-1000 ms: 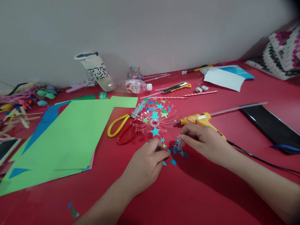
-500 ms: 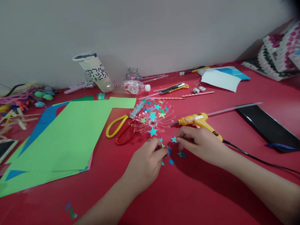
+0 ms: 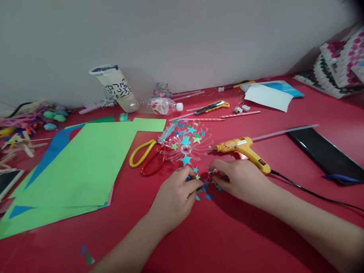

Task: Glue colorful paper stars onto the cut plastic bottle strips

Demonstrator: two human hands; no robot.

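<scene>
Small blue and green paper stars [image 3: 208,196] lie scattered on the red table between my two hands. My left hand [image 3: 178,192] is curled closed beside them, thumb and forefinger bent towards each other. A bit of blue shows between these fingers, but what they hold is hidden. My right hand [image 3: 240,176] has its thumb and fingertips closed around a light-blue star [image 3: 212,171], partly covered by the fingers. Just beyond lies a clear, cut plastic bottle piece [image 3: 186,149] spread out like a flower, with more stars on it.
Scissors [image 3: 153,159] with yellow and red handles lie left of the plastic piece, near green paper sheets [image 3: 81,168]. A yellow glue gun [image 3: 245,146] is close to my right hand, its cord trailing right. Behind are a utility knife [image 3: 212,107], a bottle [image 3: 160,106] and a cup [image 3: 116,87].
My right hand has moved slightly left, its fingertips now over the light-blue star that showed in front of them. My left hand has barely moved.
</scene>
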